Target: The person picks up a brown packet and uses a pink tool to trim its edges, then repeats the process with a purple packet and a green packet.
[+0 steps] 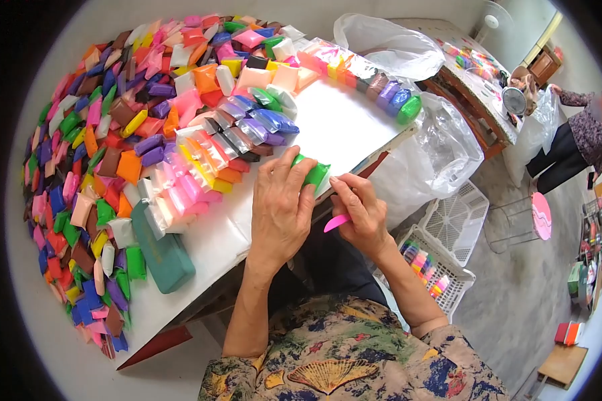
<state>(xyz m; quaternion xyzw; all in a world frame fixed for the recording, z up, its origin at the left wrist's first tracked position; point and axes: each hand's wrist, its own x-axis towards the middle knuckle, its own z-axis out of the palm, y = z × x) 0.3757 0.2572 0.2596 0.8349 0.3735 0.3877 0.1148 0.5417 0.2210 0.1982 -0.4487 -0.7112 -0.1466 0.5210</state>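
Observation:
At the table's front edge, my left hand has its fingers round a small green packet. The thumb and fingertips of my right hand pinch the packet's right end, and a pink curved tool sticks out from under that hand's fingers. Left of my hands lie rows of coloured packets, overlapping in colour order. A long stack of coloured packets reaches to the table's right corner, with a green one at its end. A teal case lies on the white table.
A large heap of coloured packets covers the table's left and back. Clear plastic bags hang by the right edge. White baskets stand on the floor, near a pink stool. Another person stands at a second table.

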